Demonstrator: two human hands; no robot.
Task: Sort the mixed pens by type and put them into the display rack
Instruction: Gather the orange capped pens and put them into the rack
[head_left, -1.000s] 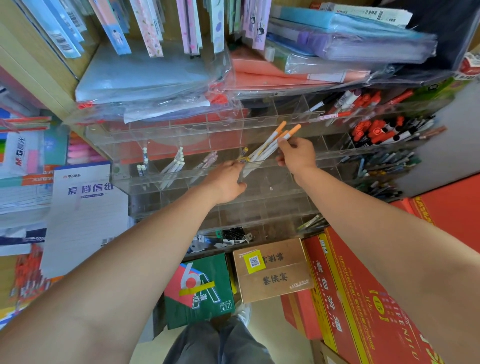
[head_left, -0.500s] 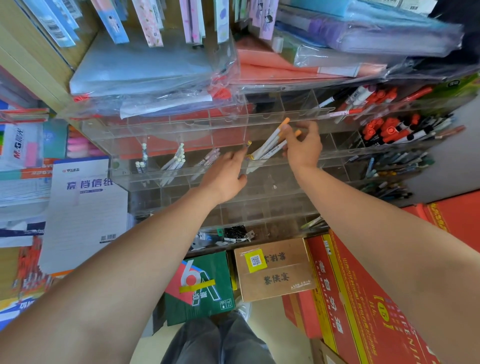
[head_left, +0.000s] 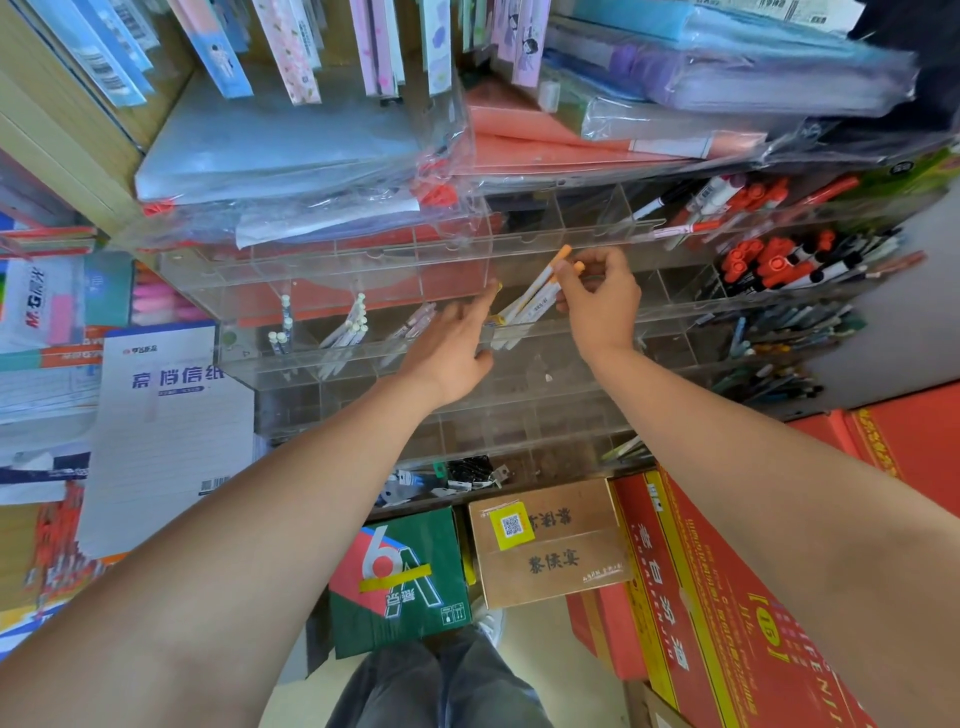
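A clear acrylic display rack (head_left: 363, 364) with many compartments stands in front of me. White pens with orange caps (head_left: 535, 293) lean in a middle compartment. My right hand (head_left: 600, 301) pinches their upper ends with curled fingers. To their left, my left hand (head_left: 452, 348) reaches toward the rack front with fingers stretched out and holds nothing. White-capped pens (head_left: 350, 325) sit in compartments further left. Red and black markers (head_left: 769, 260) fill the right side.
Plastic-wrapped folders (head_left: 291, 150) lie on top of the rack. A pad of lined paper (head_left: 166, 415) leans at the left. Below are a green box (head_left: 400, 577), a brown box (head_left: 550, 545) and red boxes (head_left: 727, 597). Dark pens (head_left: 789, 332) fill lower right compartments.
My right hand has lowered the orange-capped pens into the compartment. My left hand has let go of them and opened, fingers now stretched toward the rack.
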